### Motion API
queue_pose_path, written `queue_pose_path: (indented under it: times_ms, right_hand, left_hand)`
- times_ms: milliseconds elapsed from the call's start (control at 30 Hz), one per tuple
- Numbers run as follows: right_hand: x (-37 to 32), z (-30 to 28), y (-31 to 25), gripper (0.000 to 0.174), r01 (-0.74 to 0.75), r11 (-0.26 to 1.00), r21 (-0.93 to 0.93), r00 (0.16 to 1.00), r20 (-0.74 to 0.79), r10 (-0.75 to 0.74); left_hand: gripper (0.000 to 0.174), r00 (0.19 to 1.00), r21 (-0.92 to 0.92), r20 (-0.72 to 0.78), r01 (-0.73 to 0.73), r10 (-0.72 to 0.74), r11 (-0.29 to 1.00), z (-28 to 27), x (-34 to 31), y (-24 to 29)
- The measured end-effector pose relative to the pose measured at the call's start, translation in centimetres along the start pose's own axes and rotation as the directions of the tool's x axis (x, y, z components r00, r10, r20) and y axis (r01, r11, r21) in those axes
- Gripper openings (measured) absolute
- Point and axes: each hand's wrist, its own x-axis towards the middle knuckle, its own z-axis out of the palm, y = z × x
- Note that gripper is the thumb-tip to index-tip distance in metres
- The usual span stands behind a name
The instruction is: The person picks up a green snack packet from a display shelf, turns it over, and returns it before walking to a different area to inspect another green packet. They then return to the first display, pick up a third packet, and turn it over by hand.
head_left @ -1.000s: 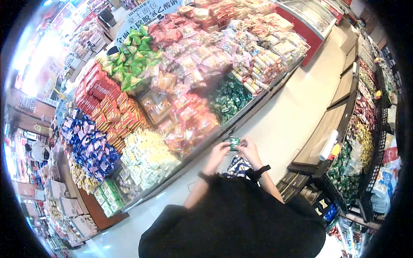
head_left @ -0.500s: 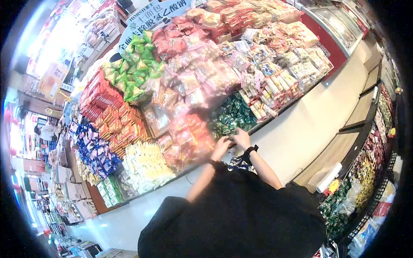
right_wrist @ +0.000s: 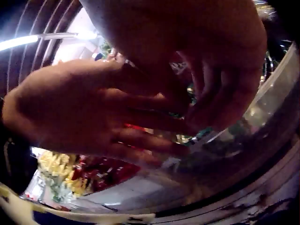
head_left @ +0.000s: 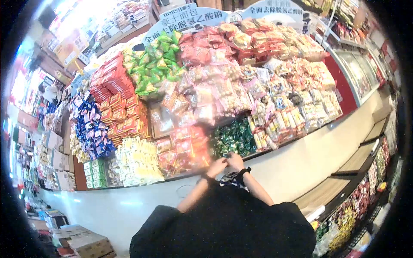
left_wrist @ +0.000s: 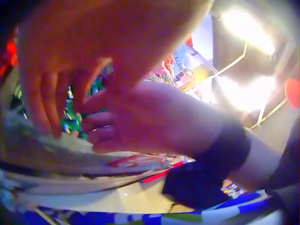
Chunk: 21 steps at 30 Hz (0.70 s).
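In the head view, the left hand (head_left: 218, 166) and right hand (head_left: 235, 161) meet at the front edge of the display, pinching a small green packet (head_left: 227, 155) between their fingertips. Just beyond them lies a heap of dark green wrapped pieces (head_left: 235, 136). The left wrist view has the left hand (left_wrist: 89, 47) near the lens with bent fingers, facing the right hand (left_wrist: 150, 117). From the right wrist, the right hand (right_wrist: 206, 56) shows curled fingers close to the left hand's fingertips (right_wrist: 173, 147); the packet itself is mostly hidden there.
Orange-red packets (head_left: 187, 148) lie left of the green heap, stick-shaped packets (head_left: 282, 124) to its right. The display's front edge (head_left: 292, 139) runs before the body. Wooden shelving (head_left: 322, 191) stands at the right, cardboard boxes (head_left: 90, 245) at the lower left.
The view has turned, and the hands have come from over the aisle to the display edge beside the green heap. The green packet, plain to see earlier, is now mostly covered by fingers.
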Motion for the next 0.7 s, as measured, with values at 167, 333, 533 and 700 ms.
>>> queue_pose_path:
  times_ms: [167,333,533,700]
  right_hand:
    - [-4.1,-3.2,-3.4,0.037,0.145,0.98,0.137,0.944,0.278,-0.178]
    - [-7.8,-2.2,-7.6,0.033,0.235,0.972,-0.001,0.843,0.498,-0.204]
    - [-12.0,3.6,-15.0,0.029,0.572,0.817,-0.073,0.601,0.716,-0.356]
    - [-15.9,12.8,-18.9,0.034,0.635,0.769,0.07,0.415,0.809,-0.416]
  left_hand:
    - [0.041,0.964,0.039,0.261,-0.072,0.059,0.997,-3.4,-5.5,4.1]
    - [0.042,0.974,-0.207,0.169,-0.113,0.149,0.972,-2.9,-11.1,-1.2]
    - [0.042,0.984,-0.044,-0.093,0.146,-0.149,0.988,-7.2,-24.4,0.5]
    - [0.042,0.82,-0.239,-0.545,0.048,-0.174,0.97,-6.0,-36.0,-5.3]
